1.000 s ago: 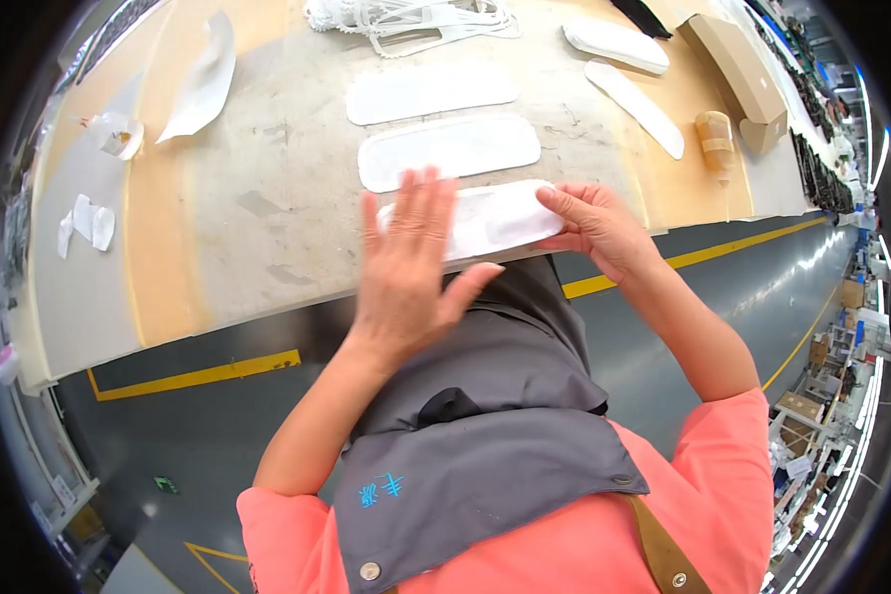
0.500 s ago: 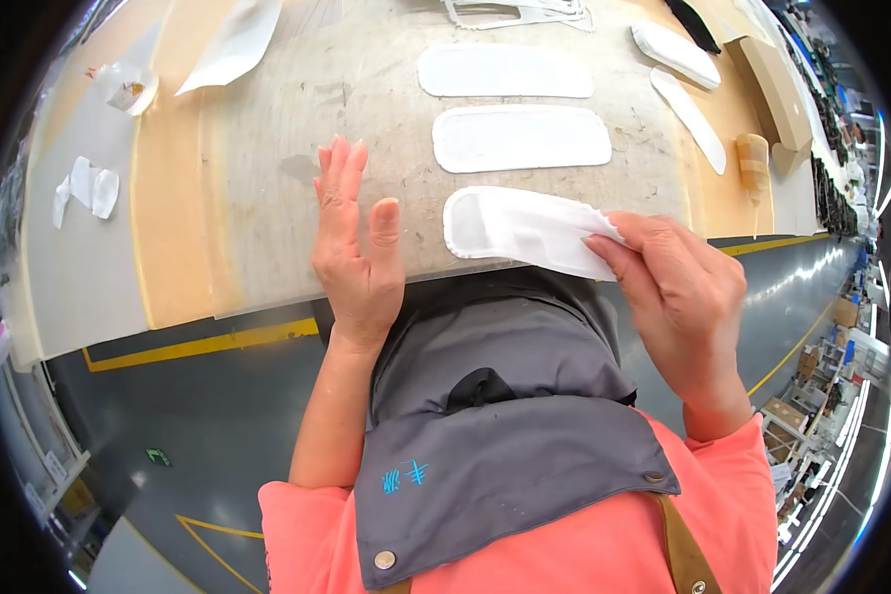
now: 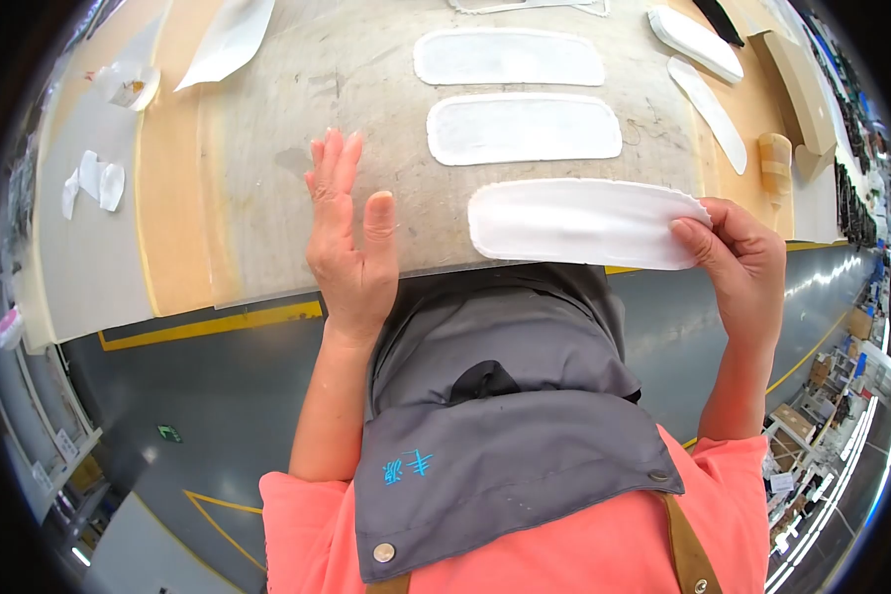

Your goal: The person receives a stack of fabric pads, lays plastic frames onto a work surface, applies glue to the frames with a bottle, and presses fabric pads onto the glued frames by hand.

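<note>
Between thumb and fingers, my right hand [image 3: 744,252] pinches the right end of a white, elongated fabric piece [image 3: 574,220] with rounded ends. That piece stretches leftward along the table's near edge. My left hand [image 3: 351,233] is held over the table [image 3: 257,188] to the left of it, fingers stretched up and thumb apart, with nothing in it. Beyond the held piece lie two similar white pieces, a nearer one [image 3: 525,129] and a farther one [image 3: 508,57], both flat with slightly raised edges.
A stack of white pieces [image 3: 695,44], a narrow white strip [image 3: 708,114], a cardboard box [image 3: 790,89] and a glue-coloured bottle [image 3: 774,163] lie at the right. White scraps [image 3: 97,183], a clear container [image 3: 134,87] and a white sheet [image 3: 230,42] are at the left.
My right hand has moved right, and the piece it holds, earlier partly folded over at its left end, now lies extended. My left hand has barely moved.
</note>
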### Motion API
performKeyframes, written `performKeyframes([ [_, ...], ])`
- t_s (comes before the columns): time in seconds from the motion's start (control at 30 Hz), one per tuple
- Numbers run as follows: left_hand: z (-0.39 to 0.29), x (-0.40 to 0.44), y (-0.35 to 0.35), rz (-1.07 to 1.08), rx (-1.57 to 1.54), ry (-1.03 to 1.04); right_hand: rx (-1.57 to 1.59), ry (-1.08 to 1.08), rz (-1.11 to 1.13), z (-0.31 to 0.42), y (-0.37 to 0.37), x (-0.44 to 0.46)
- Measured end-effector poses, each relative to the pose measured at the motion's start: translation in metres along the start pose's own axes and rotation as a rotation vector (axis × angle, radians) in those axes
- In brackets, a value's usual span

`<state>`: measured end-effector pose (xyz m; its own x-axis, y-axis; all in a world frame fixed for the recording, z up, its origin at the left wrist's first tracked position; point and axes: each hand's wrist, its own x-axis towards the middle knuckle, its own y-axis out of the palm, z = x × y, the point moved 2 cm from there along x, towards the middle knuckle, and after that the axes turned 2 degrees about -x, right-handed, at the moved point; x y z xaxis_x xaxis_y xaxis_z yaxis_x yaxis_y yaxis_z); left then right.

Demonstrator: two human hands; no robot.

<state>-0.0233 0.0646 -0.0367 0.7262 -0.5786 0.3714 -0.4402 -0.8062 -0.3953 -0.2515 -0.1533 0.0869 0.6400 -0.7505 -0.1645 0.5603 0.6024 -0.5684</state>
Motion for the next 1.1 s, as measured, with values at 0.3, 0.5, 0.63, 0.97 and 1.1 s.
performKeyframes([
  [0.3,-0.047,-0.011,0.033,0.377,0.332,0.296,0.234,0.246,0.153,-0.125,-0.056,0.035],
  [0.5,-0.066,-0.021,0.087,0.788,0.486,0.473,-0.174,0.036,-0.035,-0.126,-0.061,0.038],
  [0.63,-0.065,-0.01,0.077,0.68,0.387,0.387,-0.443,-0.424,-0.214,-0.089,-0.038,0.04],
  [0.97,-0.058,0.013,0.074,0.557,0.394,0.344,-0.739,-1.083,0.1,-0.07,0.033,0.091],
  [1.1,-0.059,0.021,0.079,0.557,0.367,0.345,-0.859,-1.152,0.149,-0.064,0.035,0.093],
])
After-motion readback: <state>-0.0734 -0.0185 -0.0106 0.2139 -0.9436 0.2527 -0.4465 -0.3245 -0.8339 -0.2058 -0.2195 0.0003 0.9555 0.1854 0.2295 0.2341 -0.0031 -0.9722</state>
